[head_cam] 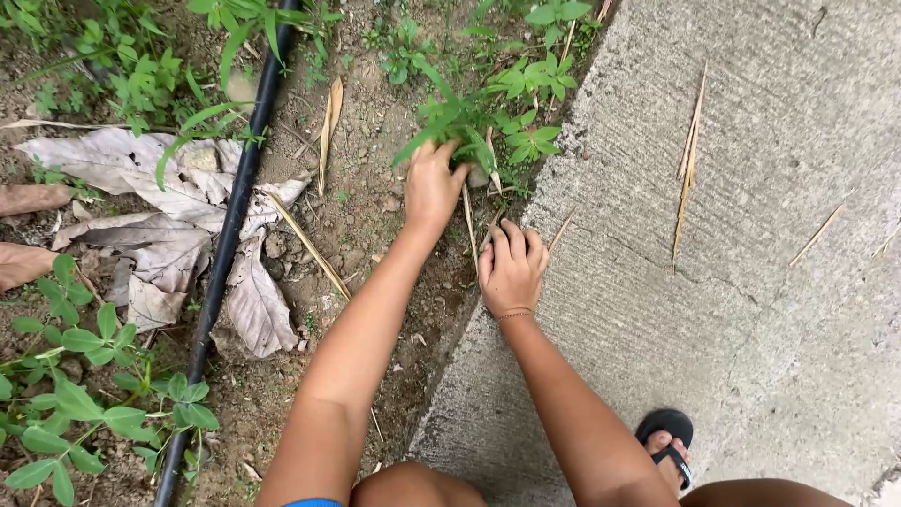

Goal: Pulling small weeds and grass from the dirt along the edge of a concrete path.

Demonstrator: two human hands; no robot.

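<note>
My left hand (431, 185) reaches forward and is closed around the stems of a green weed (460, 122) growing in the soil beside the concrete edge. My right hand (510, 268) rests with curled fingers on the rim of the concrete slab (751, 235), just below the weed, touching a dry grass stalk; whether it grips anything is unclear. More leafy weeds (530, 80) grow right behind the grasped one.
A black hose pipe (225, 244) runs top to bottom over the soil at left, across large dry leaves (169, 225). Green plants (75, 394) fill the lower left. My foot in a black sandal (666, 441) stands on the concrete.
</note>
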